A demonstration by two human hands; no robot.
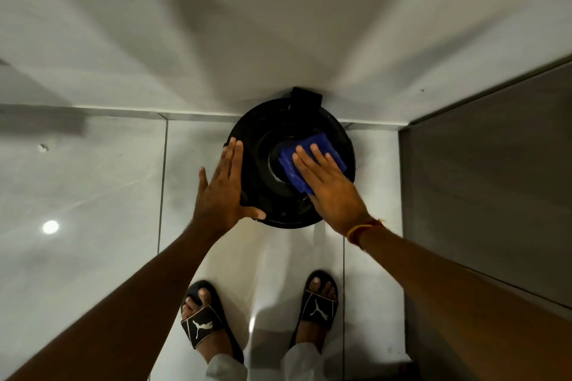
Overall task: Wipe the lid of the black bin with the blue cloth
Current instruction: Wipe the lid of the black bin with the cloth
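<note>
Blue folded cloth (312, 161) lies pressed under the flat, spread right hand (331, 189) on the round black plastic bin lid (263, 139); the open left hand (224, 192) steadies its rim, apparently touching. Wiping is underway; next sweep the outer ring.

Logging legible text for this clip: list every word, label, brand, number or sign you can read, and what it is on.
No readable words or numbers anywhere.
Black slide sandal on the left foot: white leaping-cat logo on the strap, no lettering.
Black slide sandal on the right foot: same white logo, no lettering.
Round black bin lid, folded blue cloth, pale floor tiles: no text visible.
</note>
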